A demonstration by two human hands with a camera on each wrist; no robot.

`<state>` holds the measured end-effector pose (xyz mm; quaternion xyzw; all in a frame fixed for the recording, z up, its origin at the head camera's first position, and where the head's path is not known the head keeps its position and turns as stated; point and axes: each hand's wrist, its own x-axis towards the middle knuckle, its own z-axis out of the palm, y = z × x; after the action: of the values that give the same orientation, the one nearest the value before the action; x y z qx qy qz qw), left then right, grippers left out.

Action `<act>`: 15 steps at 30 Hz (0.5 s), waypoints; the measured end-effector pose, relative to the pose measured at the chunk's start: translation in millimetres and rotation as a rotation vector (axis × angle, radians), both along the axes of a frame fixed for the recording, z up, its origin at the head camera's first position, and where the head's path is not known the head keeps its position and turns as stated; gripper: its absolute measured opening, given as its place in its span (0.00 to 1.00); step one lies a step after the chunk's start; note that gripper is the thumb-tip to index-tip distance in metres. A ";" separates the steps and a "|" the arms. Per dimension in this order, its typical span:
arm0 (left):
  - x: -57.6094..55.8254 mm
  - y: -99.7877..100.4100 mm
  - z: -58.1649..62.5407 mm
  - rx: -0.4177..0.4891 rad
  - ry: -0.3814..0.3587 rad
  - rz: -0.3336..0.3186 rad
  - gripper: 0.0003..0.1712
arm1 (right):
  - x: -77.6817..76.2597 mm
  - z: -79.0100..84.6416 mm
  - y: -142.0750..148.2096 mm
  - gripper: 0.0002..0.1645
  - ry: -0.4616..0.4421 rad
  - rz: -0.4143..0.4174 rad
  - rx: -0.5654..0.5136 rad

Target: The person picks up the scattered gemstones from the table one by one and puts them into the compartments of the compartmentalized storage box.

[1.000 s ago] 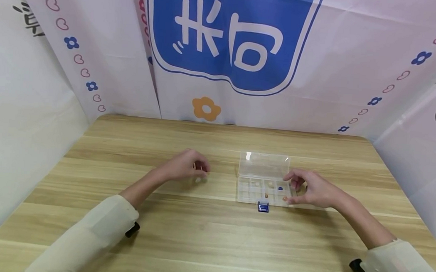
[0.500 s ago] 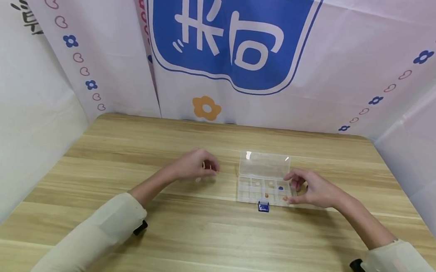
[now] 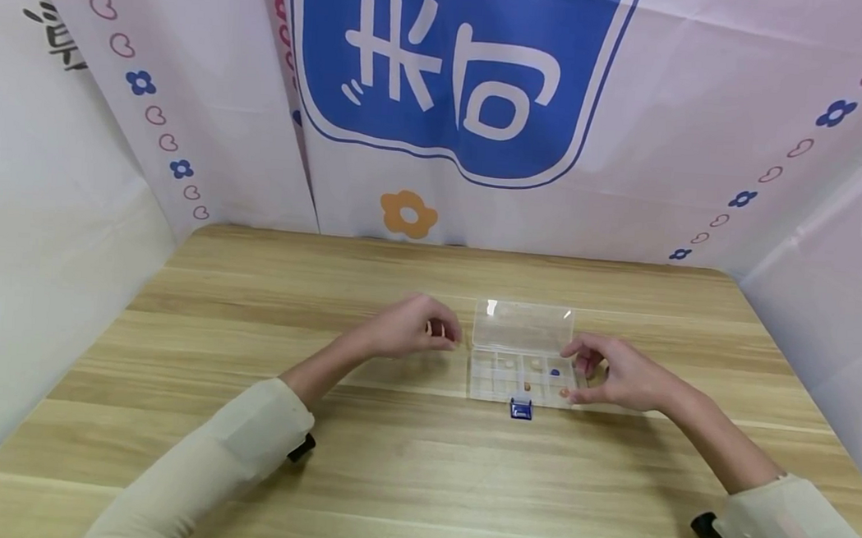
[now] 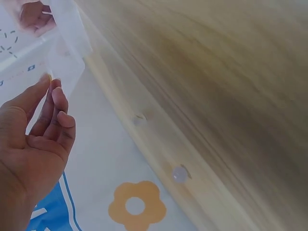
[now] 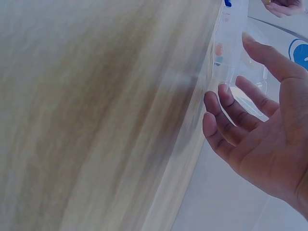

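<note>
My left hand is just left of the clear compartment box, above the table. Its thumb and index fingertip pinch a tiny yellowish piece, mostly covered by the fingertips. My right hand holds the box's right end, index finger at the back corner and thumb at the front one. The box's clear lid is raised, and a blue latch hangs at the front. Inside, separate compartments hold a blue piece, orange pieces and whitish pieces.
Two small pale pieces lie on the wooden table in the left wrist view: a round one and a blurred one. Printed white cloth stands along the table's back and sides.
My left hand has moved steadily right, towards the box, with its fingertips still pinched. My right hand and the box have stayed where they were.
</note>
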<state>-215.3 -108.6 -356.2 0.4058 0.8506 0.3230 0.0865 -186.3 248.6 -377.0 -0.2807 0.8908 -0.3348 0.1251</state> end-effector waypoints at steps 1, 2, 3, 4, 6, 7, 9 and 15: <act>0.0 2.0 0.2 0.000 -0.003 -0.003 0.02 | 0.1 -0.1 0.1 0.32 -0.001 0.000 0.000; 0.0 3.8 0.4 -0.002 -0.007 -0.006 0.02 | 0.1 -0.3 0.2 0.32 -0.002 0.000 -0.001; 0.0 5.6 0.7 -0.003 -0.013 -0.007 0.02 | 0.0 -0.6 0.5 0.32 -0.003 0.000 -0.001; 0.1 7.3 1.0 -0.005 -0.018 -0.007 0.02 | -0.1 -0.9 0.6 0.32 -0.003 0.001 -0.002; -0.3 10.6 1.4 -0.009 -0.024 -0.012 0.02 | -0.2 -1.2 0.9 0.33 -0.006 0.002 -0.003; -0.4 12.1 1.7 -0.009 -0.028 -0.014 0.02 | -0.2 -1.2 1.0 0.33 -0.007 0.001 -0.002; -0.6 14.7 2.4 -0.013 -0.030 -0.015 0.02 | -0.2 -1.3 1.2 0.33 -0.009 0.000 -0.001; -0.5 19.6 3.9 -0.018 -0.038 -0.019 0.02 | -0.8 -0.8 0.1 0.33 -0.012 0.002 0.000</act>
<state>-215.8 -89.0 -352.3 0.4069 0.8478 0.3222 0.1091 -187.1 248.8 -377.8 -0.2794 0.8898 -0.3362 0.1308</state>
